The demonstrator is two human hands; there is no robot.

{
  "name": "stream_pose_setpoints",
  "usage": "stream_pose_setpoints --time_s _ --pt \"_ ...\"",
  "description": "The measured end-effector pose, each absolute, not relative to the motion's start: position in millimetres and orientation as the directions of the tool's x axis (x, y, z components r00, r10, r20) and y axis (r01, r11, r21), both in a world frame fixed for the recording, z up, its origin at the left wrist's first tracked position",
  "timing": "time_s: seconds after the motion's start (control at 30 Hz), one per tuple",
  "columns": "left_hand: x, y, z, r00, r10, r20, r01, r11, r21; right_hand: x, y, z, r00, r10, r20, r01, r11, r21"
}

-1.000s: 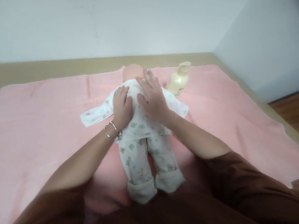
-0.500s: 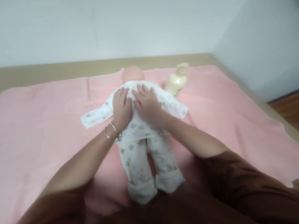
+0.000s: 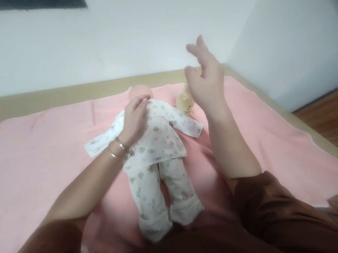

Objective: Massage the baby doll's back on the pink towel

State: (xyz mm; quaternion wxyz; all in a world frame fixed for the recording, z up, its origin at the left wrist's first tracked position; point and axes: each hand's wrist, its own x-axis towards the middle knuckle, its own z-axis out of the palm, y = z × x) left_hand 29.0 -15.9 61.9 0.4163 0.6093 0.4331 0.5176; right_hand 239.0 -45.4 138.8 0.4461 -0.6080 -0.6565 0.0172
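Creased pink cloth (image 3: 57, 149) on flat tan tabletop (image 3: 39, 99); white wall (image 3: 139, 36) behind, brown wood floor (image 3: 330, 119) beyond. Right hand (image 3: 208, 77) raised, loose, empty — left hand (image 3: 135, 119) over white-clothed, pink-headed doll (image 3: 158, 138), grip unclear.

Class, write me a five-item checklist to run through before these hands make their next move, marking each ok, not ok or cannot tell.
1. Doll lying on the pink cloth: ok.
2. Left hand at the doll's upper back: ok.
3. Right hand raised apart from the doll: ok.
4. Bottle fully in view: not ok, its top is hidden behind the right hand.
5. Right hand clear of the bottle: cannot tell, they overlap in this view.
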Motion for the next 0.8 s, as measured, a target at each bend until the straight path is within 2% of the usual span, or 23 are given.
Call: stream_pose_setpoints --time_s 0.07,0.13,0.27,0.4,0.53,0.7,0.8 --pt "58 -14 79 0.234 0.960 0.155 -0.107 -0.133 0.985 251 -39 141 0.192 0.817 0.543 0.810 0.181 -0.558" --pt "85 -7 93 0.375 0.927 0.021 -0.232 0.072 0.970 255 -37 142 0.167 0.843 0.511 0.864 0.125 -0.489" --pt "124 1 111 0.446 0.890 -0.092 -0.418 0.298 0.858 249 -38 145 0.047 0.903 0.427 0.932 0.114 -0.343" --pt "135 -5 120 0.493 0.862 -0.119 -0.566 0.422 0.708 247 -26 134 0.047 0.918 0.394 0.940 0.093 -0.328" --pt "126 -12 127 0.535 0.830 -0.158 -0.626 0.515 0.585 251 -3 111 0.011 0.929 0.369 0.931 0.125 -0.343" --pt "113 -13 131 0.526 0.838 -0.144 -0.700 0.523 0.487 246 4 100 0.007 0.916 0.401 0.937 0.135 -0.323" --pt "106 -14 130 0.554 0.814 -0.175 -0.678 0.563 0.473 246 0 99 0.019 0.906 0.423 0.937 0.132 -0.324"
